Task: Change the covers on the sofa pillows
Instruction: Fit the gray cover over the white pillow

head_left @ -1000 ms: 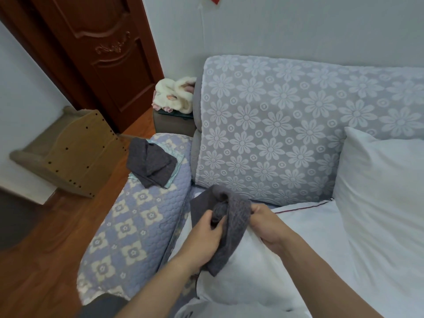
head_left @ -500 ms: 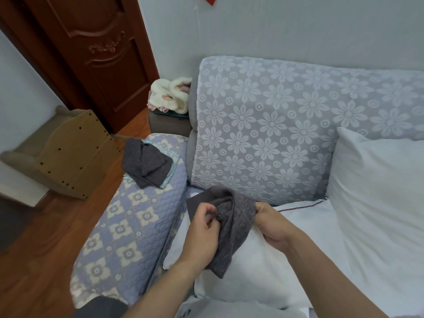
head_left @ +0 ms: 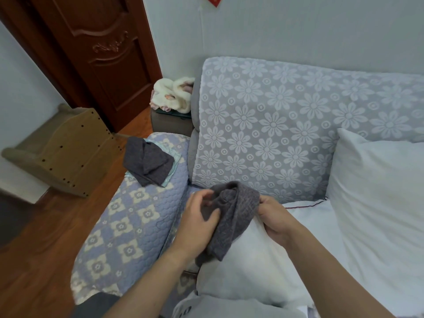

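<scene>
A bunched dark grey knitted pillow cover (head_left: 231, 216) is held over the top corner of a bare white pillow (head_left: 247, 267) that lies on my lap. My left hand (head_left: 197, 223) grips the cover's left side, thumb pressed into the fabric. My right hand (head_left: 274, 218) grips its right edge against the pillow corner. A second dark grey cover (head_left: 148, 160) lies folded on the sofa armrest (head_left: 128, 226). Another bare white pillow (head_left: 378, 198) leans against the sofa back at the right.
The sofa back (head_left: 275, 125) wears a grey flower-patterned cover. A fluffy cream item (head_left: 172, 94) sits on a small stand beside the sofa. A wooden board piece (head_left: 68, 148) lies on the wood floor near a brown door (head_left: 98, 49).
Both hands have worked the grey cover a little, the left hand's fingers shifting their hold on the bunched fabric. The camera view has drifted slightly; the pillow stays in place.
</scene>
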